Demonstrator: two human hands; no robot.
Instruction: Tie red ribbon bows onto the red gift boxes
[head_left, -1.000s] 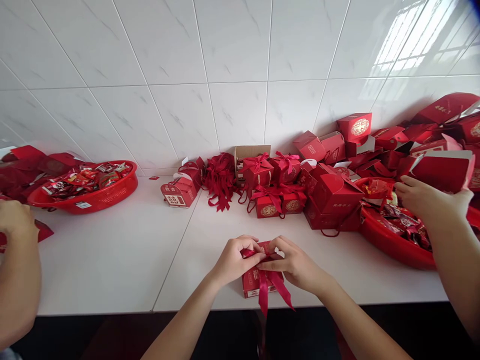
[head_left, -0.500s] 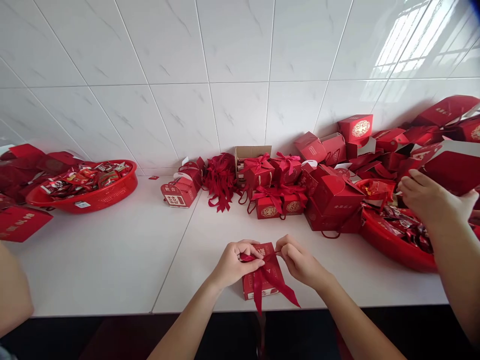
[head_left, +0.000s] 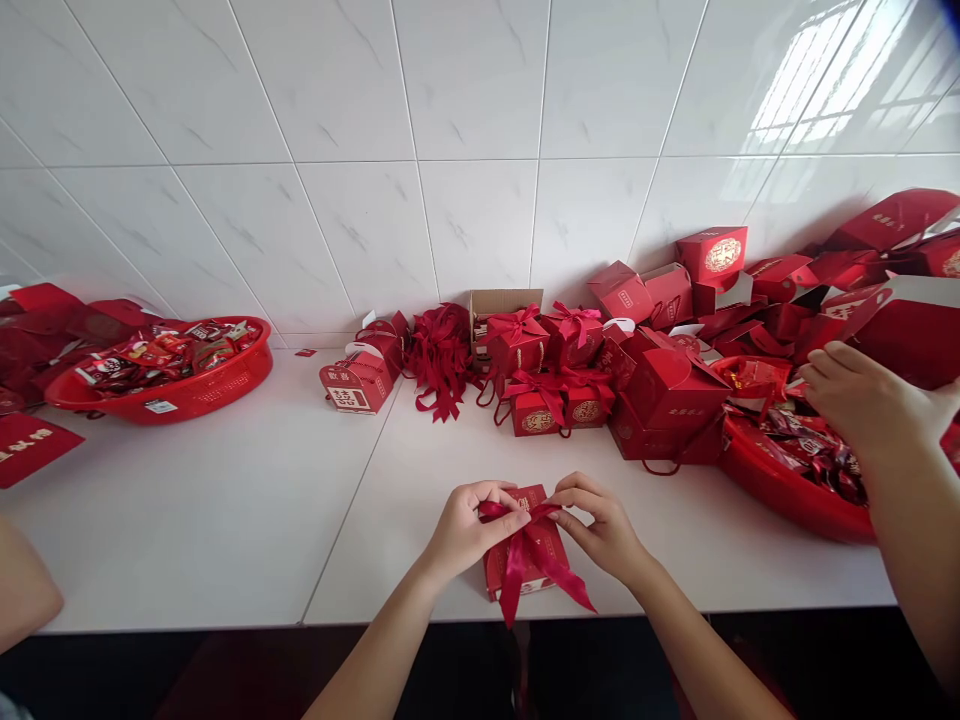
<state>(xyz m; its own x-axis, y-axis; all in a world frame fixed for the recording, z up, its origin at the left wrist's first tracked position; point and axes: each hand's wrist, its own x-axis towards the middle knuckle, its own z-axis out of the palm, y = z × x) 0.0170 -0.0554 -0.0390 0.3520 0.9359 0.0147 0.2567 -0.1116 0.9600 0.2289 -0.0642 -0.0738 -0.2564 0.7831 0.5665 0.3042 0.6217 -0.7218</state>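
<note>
A small red gift box (head_left: pixel 551 550) lies flat near the table's front edge, printed in gold. Across its top a dark red ribbon (head_left: pixel 534 555) is looped into a bow, its two tails hanging toward me over the near side. My left hand (head_left: pixel 472 525) pinches the bow's left loop between thumb and fingers. On the other side, my right hand (head_left: pixel 596 520) has its thumb and fingertips closed on the right loop. The knot between the hands is partly covered by my fingers.
Behind the box stand red boxes with bows (head_left: pixel 559 405), a pile of loose ribbons (head_left: pixel 439 360) and a cardboard box (head_left: pixel 480 325). Red baskets of wrapped sweets stand left (head_left: pixel 217 395) and right (head_left: pixel 787 495). A co-worker's hand (head_left: pixel 874 400) is at right, another person's arm (head_left: pixel 26 580) at left.
My right hand has shifted slightly left toward the knot, and its fingers have straightened somewhat. The right loop looks wider. At far left, the red box and the arm have moved a little left.
</note>
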